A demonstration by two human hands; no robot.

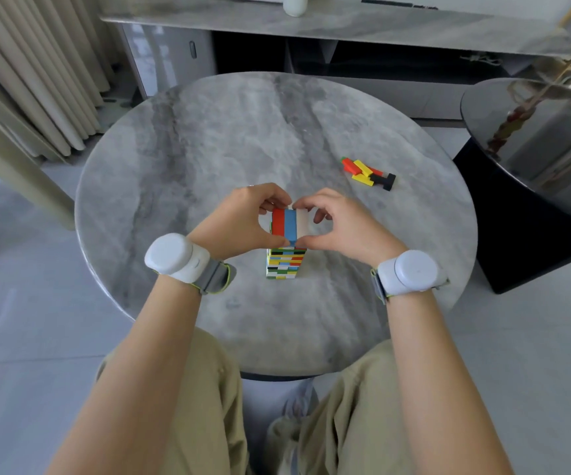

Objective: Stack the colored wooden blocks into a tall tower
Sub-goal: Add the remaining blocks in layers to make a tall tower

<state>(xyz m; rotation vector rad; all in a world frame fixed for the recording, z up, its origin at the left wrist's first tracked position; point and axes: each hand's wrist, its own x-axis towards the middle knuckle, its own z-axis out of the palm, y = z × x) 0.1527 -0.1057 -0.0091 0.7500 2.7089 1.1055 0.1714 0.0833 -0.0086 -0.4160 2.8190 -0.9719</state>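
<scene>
Both hands' fingers pinch the tower's point(285, 262) top layer, left hand point(243, 221) and right hand point(342, 224) at opposite sides.

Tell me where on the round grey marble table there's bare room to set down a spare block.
The round grey marble table is bare across its far half and whole left side, and along the near rim. It is crowded at the centre, where the left hand and right hand flank the colored wooden block tower, and at the right around the loose pile of blocks.
</scene>
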